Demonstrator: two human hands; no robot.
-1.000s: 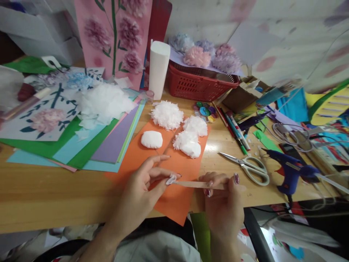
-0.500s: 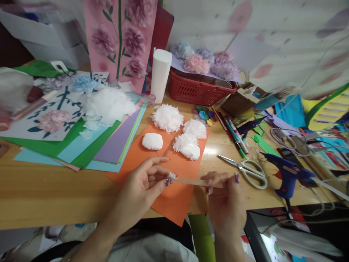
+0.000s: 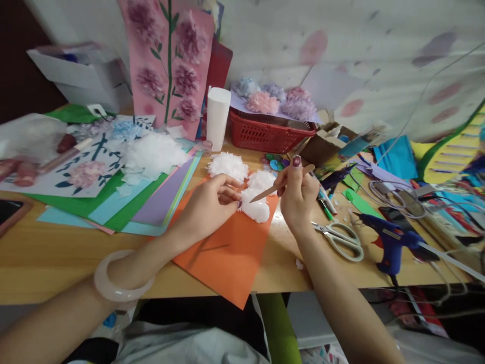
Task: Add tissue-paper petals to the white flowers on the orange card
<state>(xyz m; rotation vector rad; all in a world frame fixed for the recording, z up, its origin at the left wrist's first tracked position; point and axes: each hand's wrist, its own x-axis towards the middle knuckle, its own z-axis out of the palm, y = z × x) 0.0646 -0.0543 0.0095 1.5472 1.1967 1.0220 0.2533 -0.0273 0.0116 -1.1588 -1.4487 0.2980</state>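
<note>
In my right hand (image 3: 299, 194) I grip a thin flat wooden stick (image 3: 263, 193), its narrow tip slanting down and left over a white ball with a frilly edge and smooth front (image 3: 258, 210). My left hand (image 3: 212, 205), a pale bangle on its wrist, reaches in from the left. Its thumb and fingers are pinched together beside that white ball; anything between them is hidden. Just behind lie two more fluffy white paper balls, one on the left (image 3: 228, 166) and one on the right (image 3: 261, 180). All lie on or by orange paper (image 3: 223, 263).
Scissors (image 3: 341, 240) and a blue glue gun (image 3: 390, 240) lie on the right. Coloured paper sheets (image 3: 151, 212) and a heap of white tissue (image 3: 155, 151) are on the left. Behind stand a white roll (image 3: 219, 119) and a red basket (image 3: 265, 134) with paper flowers.
Both hands have moved up and away from me to the white balls. The stick now slants over one ball instead of lying level between my hands. The separate smooth white pad is no longer visible.
</note>
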